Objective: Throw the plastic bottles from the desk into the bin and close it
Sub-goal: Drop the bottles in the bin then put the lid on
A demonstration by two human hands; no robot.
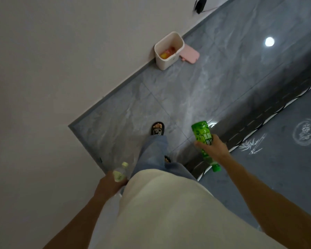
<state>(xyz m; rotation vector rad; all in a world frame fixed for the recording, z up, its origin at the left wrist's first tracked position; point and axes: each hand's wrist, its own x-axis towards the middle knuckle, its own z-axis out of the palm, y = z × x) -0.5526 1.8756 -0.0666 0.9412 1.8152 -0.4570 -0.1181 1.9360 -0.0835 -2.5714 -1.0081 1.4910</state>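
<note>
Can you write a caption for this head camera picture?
Carrying a green bottle and a clear bottle toward the open bin.

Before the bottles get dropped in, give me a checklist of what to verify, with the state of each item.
1. Green bottle secure in the right hand: ok, fingers wrap its middle.
2. Clear bottle secure in the left hand: ok, held by its body, cap up.
3. Bin open: ok, its pink lid lies on the floor beside it.
4. Room in the bin: ok, only some orange and yellow items at the bottom.
5. Path to the bin: ok, bare floor tiles ahead of the slipper.
6. Close enough to drop: not ok, the bin stands several tiles ahead by the wall.
</note>
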